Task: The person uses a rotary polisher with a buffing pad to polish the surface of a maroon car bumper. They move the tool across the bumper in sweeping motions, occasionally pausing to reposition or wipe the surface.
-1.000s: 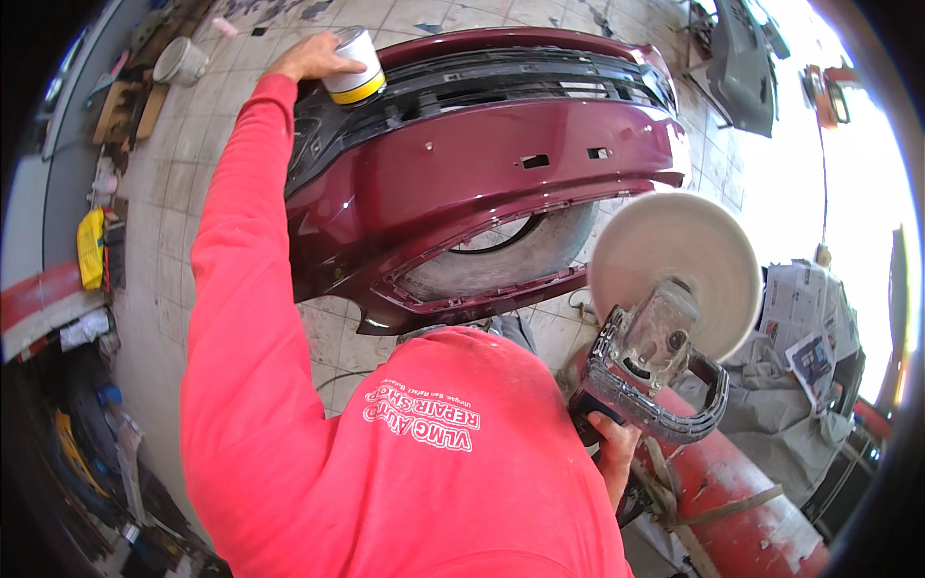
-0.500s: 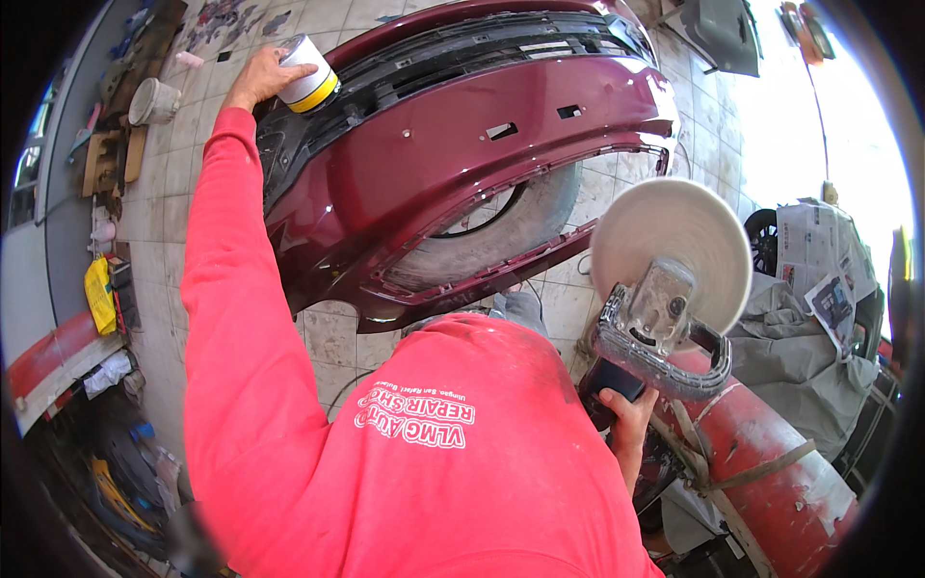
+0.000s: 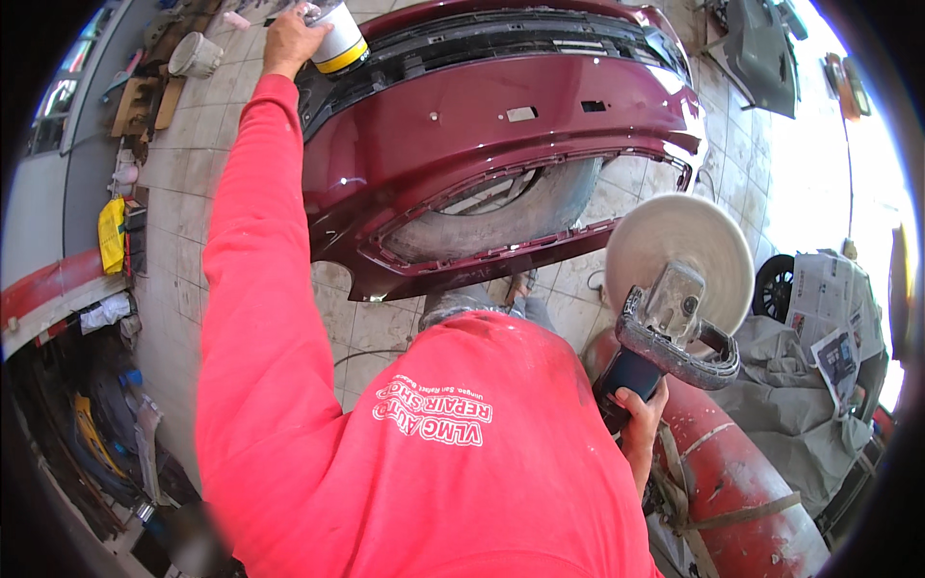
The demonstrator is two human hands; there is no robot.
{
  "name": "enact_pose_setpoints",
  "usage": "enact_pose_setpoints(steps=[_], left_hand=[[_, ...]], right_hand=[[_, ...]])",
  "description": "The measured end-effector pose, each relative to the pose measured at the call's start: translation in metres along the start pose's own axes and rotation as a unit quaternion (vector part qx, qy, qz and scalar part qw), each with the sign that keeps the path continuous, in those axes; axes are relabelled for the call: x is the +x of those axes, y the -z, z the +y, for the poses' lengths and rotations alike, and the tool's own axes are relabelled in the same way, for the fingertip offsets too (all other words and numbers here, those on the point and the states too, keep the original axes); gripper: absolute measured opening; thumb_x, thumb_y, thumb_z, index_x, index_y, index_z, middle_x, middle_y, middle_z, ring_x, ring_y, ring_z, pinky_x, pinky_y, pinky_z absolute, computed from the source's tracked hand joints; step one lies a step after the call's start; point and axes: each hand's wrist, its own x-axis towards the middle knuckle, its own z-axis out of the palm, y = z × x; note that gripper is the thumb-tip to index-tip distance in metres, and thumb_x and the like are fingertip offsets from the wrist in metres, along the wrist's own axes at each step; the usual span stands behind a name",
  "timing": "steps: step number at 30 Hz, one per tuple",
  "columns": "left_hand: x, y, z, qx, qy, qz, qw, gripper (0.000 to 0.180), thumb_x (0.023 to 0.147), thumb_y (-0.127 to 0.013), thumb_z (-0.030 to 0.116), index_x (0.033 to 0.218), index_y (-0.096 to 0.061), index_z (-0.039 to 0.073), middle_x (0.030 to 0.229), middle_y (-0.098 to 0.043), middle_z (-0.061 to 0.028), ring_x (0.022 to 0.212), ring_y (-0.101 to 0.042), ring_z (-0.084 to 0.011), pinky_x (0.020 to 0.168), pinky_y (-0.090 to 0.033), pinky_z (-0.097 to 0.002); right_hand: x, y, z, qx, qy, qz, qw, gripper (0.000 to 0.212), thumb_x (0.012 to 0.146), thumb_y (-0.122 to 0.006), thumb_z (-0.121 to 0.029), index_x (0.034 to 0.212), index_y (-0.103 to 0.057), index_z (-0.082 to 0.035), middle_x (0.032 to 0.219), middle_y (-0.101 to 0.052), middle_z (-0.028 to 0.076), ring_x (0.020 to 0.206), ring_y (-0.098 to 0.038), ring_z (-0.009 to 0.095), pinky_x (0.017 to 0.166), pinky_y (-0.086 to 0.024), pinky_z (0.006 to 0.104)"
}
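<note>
My left hand [image 3: 292,43]: closed on a white, yellow-banded can [image 3: 345,40], its top cut off.
My right hand [image 3: 640,414]: gripping the polisher [image 3: 670,299], most fingers hidden behind it.
Maroon bumper [image 3: 395,144]: between my hands, upper edge partly cut off.
Room: tile floor [image 3: 178,202] left of my left hand; a narrow strip between bumper and pad [image 3: 665,231].

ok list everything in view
bumper: 1, dark red, top centre
can: 1, white-yellow, upper left
polisher: 1, grey-black, right
disc: 1, beige, on polisher
tyre: 1, grey, seen through bumper
wheel: 1, black, right
cylinder: 1, red, lower right
cover: 1, grey, right
bucket: 1, white, upper left
bag (unsure): 1, yellow, left
panel: 1, grey, upper right
clutter: uncountable, mixed, lower left
shirt: 1, red, bottom centre
left hand: 1, bare, on can
right hand: 1, bare, on polisher
</note>
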Motion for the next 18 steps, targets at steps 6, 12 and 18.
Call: enact_pose_setpoints(steps=[6, 12, 18], left_hand=[[0.01, 0.016, 0.001, -0.077, 0.018, 0.053, 0.995, 0.056, 0.08, -0.088, 0.04, 0.121, -0.076, 0.004, 0.114, -0.079, -0.0199, 0.107, -0.075, -0.037, 0.095, -0.058, -0.0436], [-0.07, 0.02, 0.142, -0.243, -0.079, -0.07, 0.964, 0.025, 0.085, -0.085, 0.022, 0.098, -0.072, 0.006, 0.091, -0.073, -0.0146, 0.086, -0.073, -0.035, 0.08, -0.056, -0.0436], [-0.148, 0.009, 0.191, -0.265, -0.185, -0.124, 0.938, 0.033, 0.088, -0.086, 0.021, 0.11, -0.073, -0.001, 0.106, -0.071, -0.0162, 0.096, -0.071, -0.0335, 0.085, -0.057, -0.0417]], right_hand=[[0.003, 0.002, -0.007, 0.025, 0.002, -0.002, 1.0, 0.074, 0.068, -0.088, -0.015, 0.133, -0.058, 0.006, 0.112, -0.07, 0.012, 0.091, -0.072, 0.022, 0.081, -0.06, 0.0348], [-0.015, 0.002, 0.006, 0.047, 0.018, 0.072, 0.996, 0.068, 0.07, -0.084, -0.014, 0.13, -0.06, 0.006, 0.109, -0.072, 0.011, 0.091, -0.072, 0.02, 0.081, -0.06, 0.0338], [-0.005, -0.005, 0.006, 0.071, -0.008, 0.076, 0.994, 0.065, 0.069, -0.084, -0.01, 0.129, -0.063, 0.005, 0.111, -0.072, 0.011, 0.093, -0.072, 0.02, 0.084, -0.06, 0.0339]])
